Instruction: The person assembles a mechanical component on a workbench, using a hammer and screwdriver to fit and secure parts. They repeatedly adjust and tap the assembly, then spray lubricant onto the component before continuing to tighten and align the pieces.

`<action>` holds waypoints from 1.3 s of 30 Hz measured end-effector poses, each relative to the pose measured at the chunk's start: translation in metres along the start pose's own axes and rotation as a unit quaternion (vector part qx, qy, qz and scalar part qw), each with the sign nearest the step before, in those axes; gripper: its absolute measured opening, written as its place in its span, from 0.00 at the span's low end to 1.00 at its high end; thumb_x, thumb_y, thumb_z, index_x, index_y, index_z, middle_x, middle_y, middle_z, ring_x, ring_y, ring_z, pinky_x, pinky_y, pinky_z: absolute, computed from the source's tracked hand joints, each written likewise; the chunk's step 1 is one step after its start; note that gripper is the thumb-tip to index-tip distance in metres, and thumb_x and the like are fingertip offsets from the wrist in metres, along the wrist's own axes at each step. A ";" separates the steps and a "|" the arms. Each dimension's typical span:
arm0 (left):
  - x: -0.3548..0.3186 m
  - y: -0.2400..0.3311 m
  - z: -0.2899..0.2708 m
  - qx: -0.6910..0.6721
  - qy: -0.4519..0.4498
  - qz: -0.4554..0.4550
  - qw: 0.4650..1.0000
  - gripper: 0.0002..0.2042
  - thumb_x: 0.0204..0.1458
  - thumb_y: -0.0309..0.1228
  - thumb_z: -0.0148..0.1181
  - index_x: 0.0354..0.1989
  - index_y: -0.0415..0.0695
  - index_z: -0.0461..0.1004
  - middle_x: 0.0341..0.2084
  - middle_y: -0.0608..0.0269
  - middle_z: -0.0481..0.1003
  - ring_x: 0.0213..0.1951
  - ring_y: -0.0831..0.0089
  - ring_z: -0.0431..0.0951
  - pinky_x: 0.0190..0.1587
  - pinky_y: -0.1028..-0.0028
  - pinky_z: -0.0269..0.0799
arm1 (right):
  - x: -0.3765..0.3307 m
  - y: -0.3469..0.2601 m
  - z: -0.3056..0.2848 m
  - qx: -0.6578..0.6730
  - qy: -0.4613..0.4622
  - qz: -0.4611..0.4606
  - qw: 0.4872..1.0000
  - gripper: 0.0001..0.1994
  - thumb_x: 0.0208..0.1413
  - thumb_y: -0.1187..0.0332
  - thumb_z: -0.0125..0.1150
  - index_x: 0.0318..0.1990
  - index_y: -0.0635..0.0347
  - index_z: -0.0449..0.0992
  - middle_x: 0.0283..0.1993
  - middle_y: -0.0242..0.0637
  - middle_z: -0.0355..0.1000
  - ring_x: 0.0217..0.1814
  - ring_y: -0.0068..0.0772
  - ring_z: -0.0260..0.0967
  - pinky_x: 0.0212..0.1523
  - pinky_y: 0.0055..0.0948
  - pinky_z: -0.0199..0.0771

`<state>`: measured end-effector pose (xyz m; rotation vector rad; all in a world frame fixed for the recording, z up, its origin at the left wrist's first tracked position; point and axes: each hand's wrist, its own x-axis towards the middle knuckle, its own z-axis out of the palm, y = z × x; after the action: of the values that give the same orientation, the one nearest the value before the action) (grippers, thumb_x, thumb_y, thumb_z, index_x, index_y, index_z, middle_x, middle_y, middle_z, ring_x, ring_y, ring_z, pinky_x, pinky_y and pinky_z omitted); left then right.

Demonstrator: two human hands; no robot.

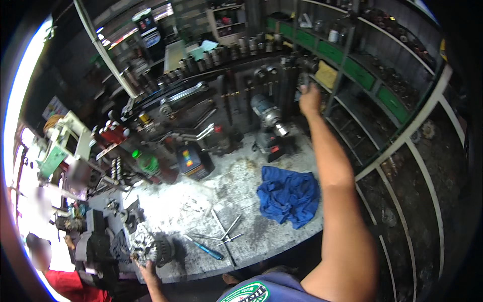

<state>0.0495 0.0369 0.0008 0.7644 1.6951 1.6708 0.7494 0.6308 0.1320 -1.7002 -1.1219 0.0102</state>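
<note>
At the bench's front left, an alternator (151,247) with a silver, finned housing rests on the worktop. My left hand (147,270) grips its near edge, fingers partly hidden beneath it. My right arm stretches far across to the back right, where my right hand (310,99) is raised at the dark row of hanging tools (289,85). Its fingers look curled; what they hold, if anything, is too small to make out. Between the hands lie a blue-handled screwdriver (205,248), a T-shaped metal wrench (224,236) and a crumpled blue cloth (289,196).
A cordless impact wrench (268,117) stands on its battery at the back. Left of it are a dark box (193,162) and a green-capped bottle (147,162). Sockets (241,48) line the back shelf. Shelving with green drawers (359,73) flanks the right. A person in red (75,286) is at far left.
</note>
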 end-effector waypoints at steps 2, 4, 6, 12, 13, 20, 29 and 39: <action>0.008 -0.012 -0.014 -0.001 0.070 -0.059 0.996 0.43 0.65 0.32 0.64 0.86 0.56 0.46 0.69 0.50 0.71 0.63 0.55 0.78 0.65 0.53 0.76 | 0.006 0.012 -0.006 0.040 0.024 -0.081 0.996 0.17 0.73 0.59 0.61 0.54 0.68 0.80 0.52 0.65 0.81 0.58 0.71 0.78 0.58 0.61 0.75; 0.009 -0.020 -0.026 0.008 0.039 -0.036 0.999 0.40 0.66 0.26 0.61 0.85 0.55 0.50 0.66 0.50 0.74 0.61 0.56 0.79 0.64 0.56 0.78 | 0.022 0.023 -0.006 0.003 0.001 -0.096 0.995 0.20 0.75 0.55 0.57 0.53 0.67 0.81 0.50 0.65 0.81 0.56 0.74 0.77 0.55 0.60 0.75; 0.009 -0.021 -0.030 0.028 0.092 -0.071 0.993 0.38 0.66 0.27 0.61 0.83 0.52 0.52 0.61 0.54 0.76 0.57 0.60 0.81 0.60 0.57 0.79 | 0.036 0.036 -0.001 -0.028 -0.036 -0.067 0.997 0.26 0.75 0.49 0.56 0.55 0.69 0.81 0.50 0.65 0.81 0.56 0.73 0.78 0.54 0.59 0.75; -0.001 0.005 -0.010 0.015 0.007 -0.047 0.999 0.60 0.56 0.50 0.77 0.87 0.47 0.36 0.74 0.49 0.64 0.69 0.57 0.71 0.71 0.58 0.69 | 0.050 0.061 0.031 0.031 -0.008 -0.031 0.999 0.26 0.72 0.49 0.60 0.60 0.67 0.81 0.56 0.61 0.82 0.61 0.64 0.79 0.59 0.51 0.76; 0.000 0.005 -0.008 0.031 0.013 -0.050 0.998 0.61 0.55 0.50 0.77 0.87 0.47 0.37 0.74 0.49 0.64 0.69 0.57 0.71 0.71 0.58 0.69 | 0.053 0.062 0.034 0.054 -0.020 -0.022 0.998 0.26 0.72 0.50 0.60 0.60 0.66 0.81 0.57 0.60 0.82 0.61 0.63 0.79 0.60 0.50 0.75; 0.014 -0.053 -0.070 0.088 0.010 -0.012 0.996 0.57 0.57 0.45 0.75 0.88 0.50 0.39 0.72 0.53 0.67 0.64 0.61 0.74 0.65 0.60 0.73 | 0.064 0.053 0.029 0.047 -0.042 0.024 0.998 0.28 0.73 0.47 0.58 0.58 0.68 0.83 0.53 0.59 0.84 0.56 0.59 0.83 0.56 0.50 0.78; 0.067 -0.072 -0.104 0.337 -0.106 0.109 0.929 0.39 0.63 0.24 0.56 0.84 0.44 0.51 0.64 0.52 0.75 0.55 0.62 0.81 0.65 0.60 0.75 | 0.077 -0.003 -0.051 0.086 0.215 -0.131 0.964 0.29 0.71 0.51 0.62 0.61 0.75 0.71 0.60 0.70 0.76 0.65 0.72 0.74 0.65 0.57 0.70; 0.053 -0.023 -0.075 0.286 -0.143 0.244 0.916 0.44 0.58 0.27 0.64 0.82 0.57 0.48 0.64 0.50 0.73 0.63 0.46 0.75 0.67 0.50 0.69 | -0.187 -0.070 -0.250 0.486 -0.330 -0.035 0.808 0.23 0.80 0.52 0.51 0.63 0.67 0.72 0.35 0.27 0.68 0.29 0.17 0.66 0.30 0.21 0.68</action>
<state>-0.0413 0.0293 -0.0244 1.7415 1.8876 1.2473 0.7225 0.3207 0.2053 -0.6938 -1.3249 1.0304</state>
